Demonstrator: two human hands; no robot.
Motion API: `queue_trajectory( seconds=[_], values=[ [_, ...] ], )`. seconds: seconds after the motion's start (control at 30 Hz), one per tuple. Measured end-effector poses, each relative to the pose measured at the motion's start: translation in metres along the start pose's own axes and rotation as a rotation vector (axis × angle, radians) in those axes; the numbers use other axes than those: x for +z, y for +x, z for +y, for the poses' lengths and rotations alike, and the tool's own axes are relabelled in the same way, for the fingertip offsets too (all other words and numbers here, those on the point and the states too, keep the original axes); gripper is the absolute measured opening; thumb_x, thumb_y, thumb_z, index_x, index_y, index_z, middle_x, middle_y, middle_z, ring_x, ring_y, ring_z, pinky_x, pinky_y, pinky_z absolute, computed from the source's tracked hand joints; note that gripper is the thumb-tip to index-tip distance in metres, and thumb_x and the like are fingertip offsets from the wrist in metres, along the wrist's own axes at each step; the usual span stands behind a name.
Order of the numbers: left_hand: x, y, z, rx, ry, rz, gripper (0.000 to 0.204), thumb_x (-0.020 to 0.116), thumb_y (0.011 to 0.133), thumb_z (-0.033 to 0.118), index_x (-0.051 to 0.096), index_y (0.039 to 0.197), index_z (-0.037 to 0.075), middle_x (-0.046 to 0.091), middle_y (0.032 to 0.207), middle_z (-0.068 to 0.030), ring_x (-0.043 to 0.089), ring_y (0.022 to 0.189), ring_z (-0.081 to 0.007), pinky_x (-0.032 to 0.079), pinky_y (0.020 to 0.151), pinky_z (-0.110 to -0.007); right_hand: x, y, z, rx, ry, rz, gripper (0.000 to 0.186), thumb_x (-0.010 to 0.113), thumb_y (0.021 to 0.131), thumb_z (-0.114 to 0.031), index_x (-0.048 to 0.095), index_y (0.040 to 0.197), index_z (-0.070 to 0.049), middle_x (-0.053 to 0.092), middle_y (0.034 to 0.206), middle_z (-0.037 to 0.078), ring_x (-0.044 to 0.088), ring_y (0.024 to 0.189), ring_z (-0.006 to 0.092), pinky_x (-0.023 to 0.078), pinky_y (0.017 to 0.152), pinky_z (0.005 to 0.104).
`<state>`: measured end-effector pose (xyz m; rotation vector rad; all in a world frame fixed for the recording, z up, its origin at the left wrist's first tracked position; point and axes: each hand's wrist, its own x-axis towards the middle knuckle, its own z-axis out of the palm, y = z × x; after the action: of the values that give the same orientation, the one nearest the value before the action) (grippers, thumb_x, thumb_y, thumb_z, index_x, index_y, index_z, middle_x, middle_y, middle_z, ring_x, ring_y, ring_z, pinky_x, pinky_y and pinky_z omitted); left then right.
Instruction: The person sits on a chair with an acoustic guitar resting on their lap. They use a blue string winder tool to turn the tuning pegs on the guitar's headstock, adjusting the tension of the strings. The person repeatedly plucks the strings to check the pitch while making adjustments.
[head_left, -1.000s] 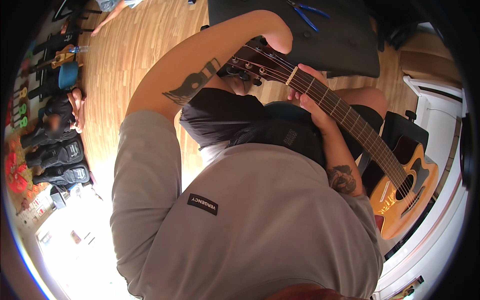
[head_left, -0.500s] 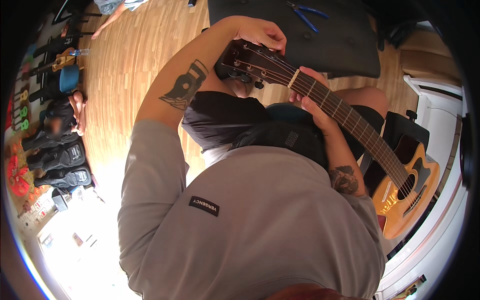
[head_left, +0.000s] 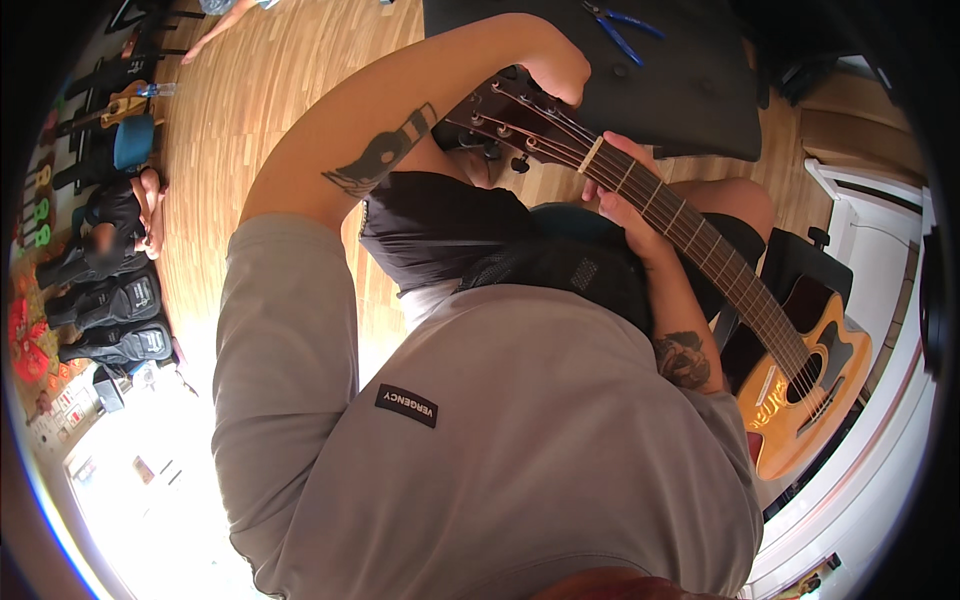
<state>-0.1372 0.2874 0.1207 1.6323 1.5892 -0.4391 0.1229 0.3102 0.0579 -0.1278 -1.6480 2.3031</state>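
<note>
An acoustic guitar [head_left: 795, 420] with a light wooden body and dark neck slants across my right side, its body lower than its headstock [head_left: 515, 112]. Round the neck just below the pale nut, my right hand [head_left: 643, 230] is closed, thumb on the near side and fingers on the far side. My left hand [head_left: 556, 66] bends over the headstock's far edge with its fingers curled down. Its fingertips, and whatever they grip there, are hidden. Below the near edge a dark tuning peg [head_left: 520, 164] sticks out. Strings run from the posts over the nut.
Blue-handled cutting pliers [head_left: 625, 35] lie on a black padded bench [head_left: 690, 105] beyond the headstock. At the left, a person [head_left: 115, 215] sits near black guitar bags [head_left: 115, 345]. Another person's arm [head_left: 215, 32] shows at the top left. A white frame [head_left: 870, 240] stands at the right.
My left hand has rolled over and shifted slightly right along the headstock, its elbow swinging outward and its fingers now out of sight. My right hand keeps its hold on the neck.
</note>
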Motion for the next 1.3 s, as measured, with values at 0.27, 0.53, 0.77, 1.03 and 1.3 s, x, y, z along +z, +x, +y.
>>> queue_trajectory(
  seconds=[0.27,0.53,0.77,1.03,1.3],
  values=[
    [-0.007,-0.004,-0.005,-0.060,-0.188,0.029,0.035,0.066,0.087,0.036,0.075,0.091,0.002,0.071,0.086,-0.0121,0.066,0.079,-0.0214,0.050,0.071,-0.039,-0.002,0.000,0.003,0.001,0.064,0.026,0.066,0.075,0.090,-0.014,0.046,0.148,0.000,0.066,0.110,0.008,0.064,0.092,0.0150,0.052,0.084,0.0307],
    [0.037,-0.018,-0.060,0.380,-0.972,0.081,0.032,0.075,0.093,0.027,0.073,0.118,0.006,0.073,0.107,-0.0037,0.068,0.097,-0.0136,0.053,0.086,-0.028,-0.004,-0.001,0.008,-0.037,0.023,0.024,0.066,0.077,0.090,-0.016,0.047,0.147,-0.002,0.061,0.132,0.015,0.060,0.119,0.0237,0.048,0.104,0.0395],
    [0.041,-0.008,-0.054,0.461,-0.984,0.143,0.013,0.069,0.093,0.014,0.065,0.099,0.003,0.068,0.091,-0.0018,0.064,0.087,-0.0096,0.050,0.080,-0.024,0.009,0.009,0.004,-0.140,-0.107,0.021,0.066,0.079,0.089,-0.028,0.050,0.145,-0.007,0.047,0.151,0.026,0.043,0.144,0.0354,0.037,0.117,0.0478],
    [0.031,-0.017,-0.032,0.312,-0.824,0.196,0.007,0.066,0.091,0.008,0.062,0.097,0.007,0.057,0.073,0.0041,0.050,0.069,-0.0061,0.041,0.063,-0.026,0.002,0.012,0.003,-0.121,-0.338,0.044,0.072,0.081,0.087,-0.037,0.051,0.144,-0.005,0.044,0.153,0.028,0.042,0.144,0.0367,0.037,0.116,0.0494],
    [0.034,-0.015,-0.030,0.284,-0.822,0.246,0.009,0.067,0.090,0.010,0.063,0.097,0.006,0.057,0.072,0.0039,0.050,0.066,-0.0064,0.040,0.061,-0.027,0.022,-0.010,-0.049,0.673,-0.746,-0.254,0.054,0.076,0.092,-0.033,0.060,0.134,-0.003,0.069,0.124,0.017,0.067,0.113,0.0330,0.050,0.101,0.0419]
  ],
)
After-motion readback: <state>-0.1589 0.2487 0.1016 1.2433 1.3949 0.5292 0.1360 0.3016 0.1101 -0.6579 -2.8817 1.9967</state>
